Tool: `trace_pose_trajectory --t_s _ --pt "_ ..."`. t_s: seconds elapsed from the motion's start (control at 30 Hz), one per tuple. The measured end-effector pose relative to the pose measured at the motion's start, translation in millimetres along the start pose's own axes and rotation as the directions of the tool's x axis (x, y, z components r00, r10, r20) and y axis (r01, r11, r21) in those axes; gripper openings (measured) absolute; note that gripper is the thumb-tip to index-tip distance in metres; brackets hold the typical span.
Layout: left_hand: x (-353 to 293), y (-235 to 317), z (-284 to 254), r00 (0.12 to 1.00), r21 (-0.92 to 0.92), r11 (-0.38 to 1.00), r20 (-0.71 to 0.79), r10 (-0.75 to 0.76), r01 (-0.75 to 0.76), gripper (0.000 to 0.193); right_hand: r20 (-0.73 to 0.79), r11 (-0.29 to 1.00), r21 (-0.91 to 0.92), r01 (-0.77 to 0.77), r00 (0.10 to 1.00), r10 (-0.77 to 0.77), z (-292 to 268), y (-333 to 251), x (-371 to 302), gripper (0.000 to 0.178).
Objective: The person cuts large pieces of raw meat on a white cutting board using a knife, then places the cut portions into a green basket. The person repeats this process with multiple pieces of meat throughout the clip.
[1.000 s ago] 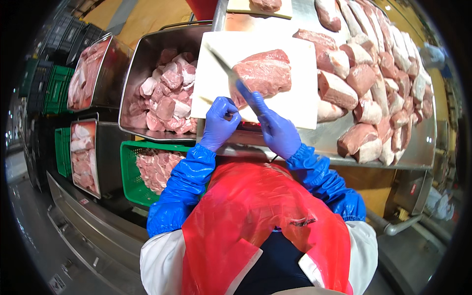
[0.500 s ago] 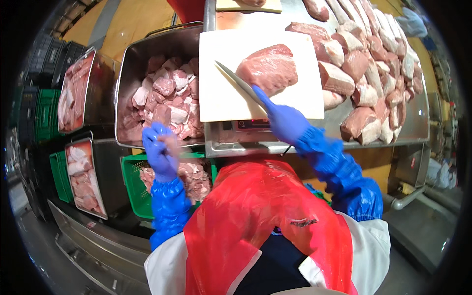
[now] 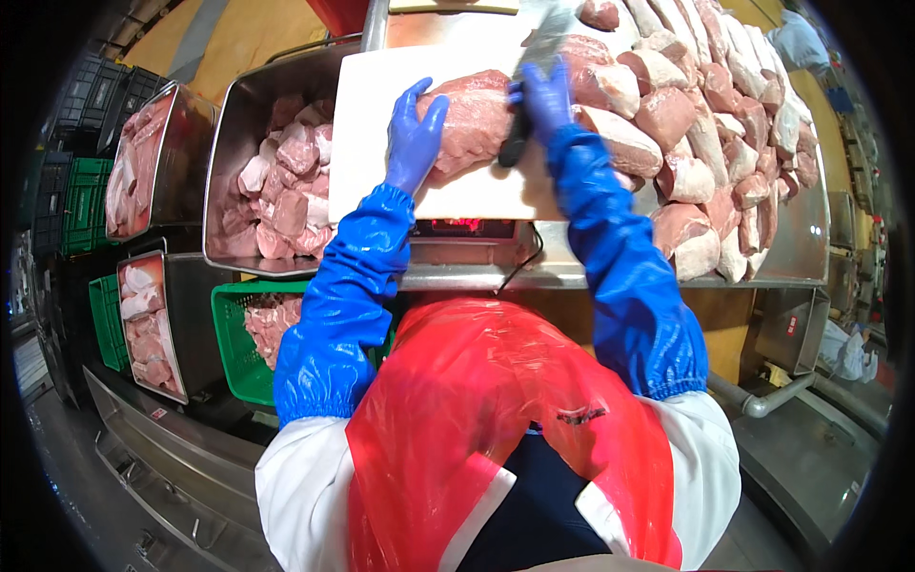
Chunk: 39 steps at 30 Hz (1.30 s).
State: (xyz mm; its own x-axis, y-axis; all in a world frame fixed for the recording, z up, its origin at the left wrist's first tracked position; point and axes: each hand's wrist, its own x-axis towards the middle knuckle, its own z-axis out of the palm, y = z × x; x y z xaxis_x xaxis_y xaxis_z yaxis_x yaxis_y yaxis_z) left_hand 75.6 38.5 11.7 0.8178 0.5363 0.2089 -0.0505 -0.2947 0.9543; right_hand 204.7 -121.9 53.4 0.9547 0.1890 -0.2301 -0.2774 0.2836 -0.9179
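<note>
A large piece of raw meat [image 3: 472, 119] lies on the white cutting board [image 3: 367, 124]. My left hand [image 3: 415, 138], blue-gloved, rests against its left end with thumb and fingers spread apart. At the meat's right end, my right hand [image 3: 546, 103] is closed round a knife [image 3: 515, 143]. The knife's dark handle sticks out toward me below the fist. Its blade points away from me, up and to the right, smeared by motion. Part of the meat's left end is hidden by the left hand.
Many meat pieces [image 3: 667, 119] cover the steel table on the right. Left of the board stands a steel tub of cut chunks [image 3: 286, 195], with a green basket [image 3: 248, 372] below it. A device with a red lit display [image 3: 462, 227] sits at the board's near edge.
My left hand has moved from over the steel tub onto the meat's left end. My right hand has swung the knife from the meat's left side to its right. The board has shifted slightly left.
</note>
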Motion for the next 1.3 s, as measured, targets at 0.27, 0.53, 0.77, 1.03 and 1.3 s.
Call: trace_pose_trajectory --t_s 0.27,0.53,0.77,1.03,1.3 --pt "-48.9 -2.9 -54.9 0.998 -0.185 0.982 -0.045 -0.049 0.040 0.044 0.207 0.980 -0.192 0.043 0.978 -0.002 37.3 46.0 -64.9 0.056" --pt "-50.1 2.4 -96.4 0.959 -0.529 0.818 -0.028 -0.283 0.226 0.045 -0.093 0.953 -0.251 0.171 0.975 -0.200 -95.0 -53.1 -53.3 0.027" --pt "-18.7 9.9 -44.5 0.986 -0.012 1.000 0.165 0.024 -0.022 0.060 0.034 0.831 -0.411 0.375 0.917 -0.397 2.7 78.3 -63.6 0.054" --pt "-9.7 60.9 -25.6 0.727 0.453 0.594 0.576 0.375 -0.665 0.034 0.242 0.564 -0.722 0.400 0.910 -0.336 -32.7 0.6 -105.0 0.062" --pt "-8.6 53.3 -12.0 0.755 0.539 0.544 0.566 0.331 -0.643 0.027 0.413 0.210 -0.900 0.383 0.902 0.127 -41.5 -13.8 -133.5 0.083"
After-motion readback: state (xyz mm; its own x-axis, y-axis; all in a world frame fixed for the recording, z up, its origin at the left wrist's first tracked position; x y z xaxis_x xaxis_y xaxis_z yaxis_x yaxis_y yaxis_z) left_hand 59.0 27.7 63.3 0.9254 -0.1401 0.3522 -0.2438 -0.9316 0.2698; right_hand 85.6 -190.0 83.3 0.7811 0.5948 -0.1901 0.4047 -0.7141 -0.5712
